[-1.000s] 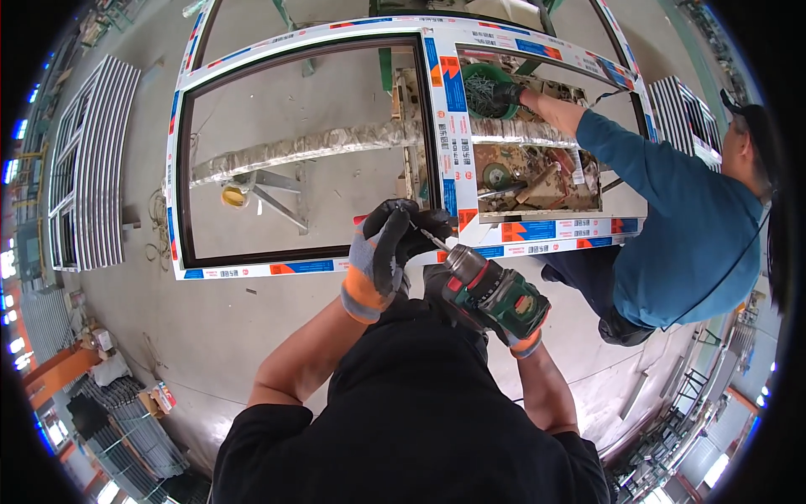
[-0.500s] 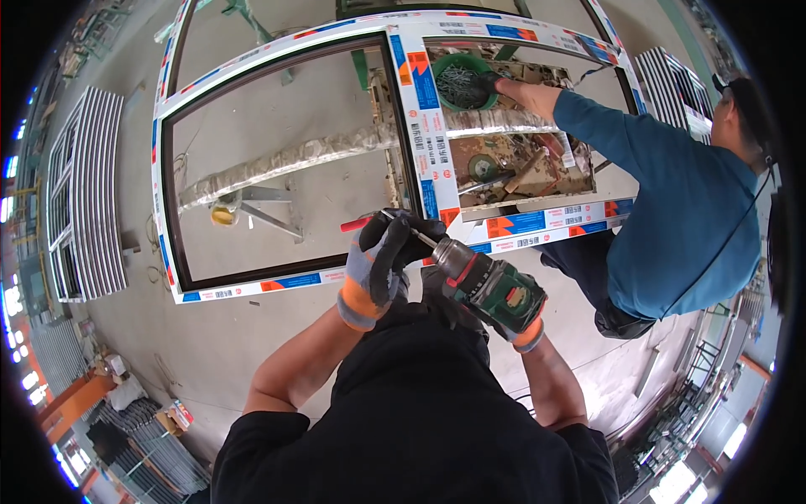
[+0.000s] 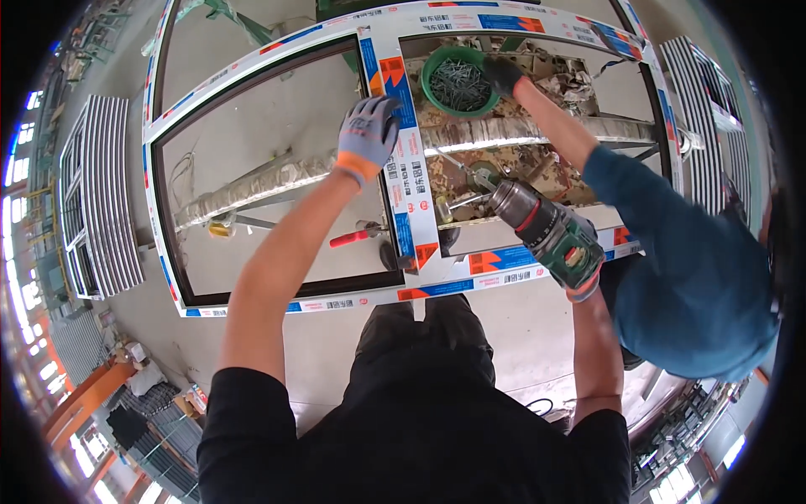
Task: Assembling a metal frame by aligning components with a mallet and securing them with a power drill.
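Note:
My left hand [image 3: 368,134], in a grey glove with an orange cuff, reaches forward over the left edge of the window frame's middle bar [image 3: 411,181]. Its dark fingertips lie over the bar, with no object visible in them. A green and black cordless drill [image 3: 550,235] is in my right hand [image 3: 585,287], which is closed round its grip and mostly hidden beneath the drill body. The drill's long bit slants to the upper left across the right-hand opening. Beyond it, a green bowl [image 3: 462,107] holds many screws, and a co-worker's gloved hand [image 3: 504,77] is at its right rim.
The co-worker in a blue sleeve [image 3: 646,197] leans in on the right. Under the frame lie a padded beam [image 3: 277,181], a hammer [image 3: 466,202] and a red-handled tool [image 3: 353,238]. Striped stacks of profiles stand at the left [image 3: 105,197] and right [image 3: 697,109].
My left hand has left the drill's bit and moved forward to the middle bar. The drill has shifted right and forward. The co-worker has leaned further over, one hand still at the bowl.

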Available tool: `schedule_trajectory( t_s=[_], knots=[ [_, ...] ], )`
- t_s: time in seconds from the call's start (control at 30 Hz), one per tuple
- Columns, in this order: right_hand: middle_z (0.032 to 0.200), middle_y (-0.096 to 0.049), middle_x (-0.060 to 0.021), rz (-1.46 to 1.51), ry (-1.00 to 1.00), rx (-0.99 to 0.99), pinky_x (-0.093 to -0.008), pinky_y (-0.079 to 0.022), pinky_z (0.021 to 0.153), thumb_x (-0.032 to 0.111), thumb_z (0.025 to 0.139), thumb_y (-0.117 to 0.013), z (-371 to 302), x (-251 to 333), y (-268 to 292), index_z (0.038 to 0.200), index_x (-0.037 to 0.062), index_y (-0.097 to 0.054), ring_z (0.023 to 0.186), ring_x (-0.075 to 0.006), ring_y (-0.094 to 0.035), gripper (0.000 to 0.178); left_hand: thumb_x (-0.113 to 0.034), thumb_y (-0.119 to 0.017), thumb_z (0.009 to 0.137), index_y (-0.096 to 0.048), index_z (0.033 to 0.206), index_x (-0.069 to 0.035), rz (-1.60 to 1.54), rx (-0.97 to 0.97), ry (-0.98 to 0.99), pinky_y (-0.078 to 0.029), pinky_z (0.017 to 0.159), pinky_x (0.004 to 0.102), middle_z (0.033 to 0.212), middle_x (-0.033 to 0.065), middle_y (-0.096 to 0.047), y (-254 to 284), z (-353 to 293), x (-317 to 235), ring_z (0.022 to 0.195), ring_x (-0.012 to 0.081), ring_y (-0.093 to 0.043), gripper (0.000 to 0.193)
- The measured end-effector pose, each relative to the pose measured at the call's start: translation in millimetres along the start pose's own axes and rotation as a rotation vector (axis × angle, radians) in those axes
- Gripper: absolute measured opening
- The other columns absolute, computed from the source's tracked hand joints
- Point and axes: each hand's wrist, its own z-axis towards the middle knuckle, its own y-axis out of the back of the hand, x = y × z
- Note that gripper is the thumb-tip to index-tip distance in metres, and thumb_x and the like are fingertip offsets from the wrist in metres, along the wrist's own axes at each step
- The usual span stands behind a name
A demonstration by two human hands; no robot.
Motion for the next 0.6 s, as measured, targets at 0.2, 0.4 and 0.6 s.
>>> schedule_trajectory(
  t_s=[0.2, 0.4, 0.6],
  knots=[
    [0.095, -0.07, -0.0101, 0.004, 0.104, 0.122, -0.0298, -0.055, 0.076, 0.009, 0.076, -0.071, 30.2, -114.6, -24.2, 0.106, 0.0042, -0.068, 0.085, -0.024, -0.068, 0.03, -0.019, -0.056, 0.087, -0.059, 0.115, -0.009, 0.232, 0.252, -0.535, -0.032, 0.109, 0.0467, 0.12, 0.01, -0.059, -60.8, 49.4, 18.2, 0.122, 0.0315, -0.048, 0.03],
    [0.108, -0.067, -0.007, 0.285, 0.17, 0.168, -0.0352, -0.053, 0.083, 0.012, 0.074, -0.077, 45.5, -191.8, -48.0, 0.113, 0.0122, -0.065, 0.097, -0.0271, -0.066, 0.04, -0.018, -0.058, 0.078, -0.063, 0.102, -0.008, 0.227, 0.442, -0.61, -0.035, 0.105, 0.0482, 0.112, 0.0113, -0.06, -66.0, 68.1, 8.7, 0.117, 0.0324, -0.051, 0.026],
    [0.121, -0.063, -0.005, 1.164, -0.481, 0.314, -0.0353, -0.042, 0.101, 0.009, 0.066, -0.086, 55.1, -221.3, -94.0, 0.125, 0.0072, -0.058, 0.112, -0.0224, -0.059, 0.066, -0.018, -0.063, 0.071, -0.061, 0.086, -0.009, 0.203, 0.458, -0.605, -0.038, 0.098, 0.0503, 0.095, 0.0084, -0.061, -73.3, 71.4, 10.7, 0.103, 0.031, -0.056, 0.018]
  ],
)
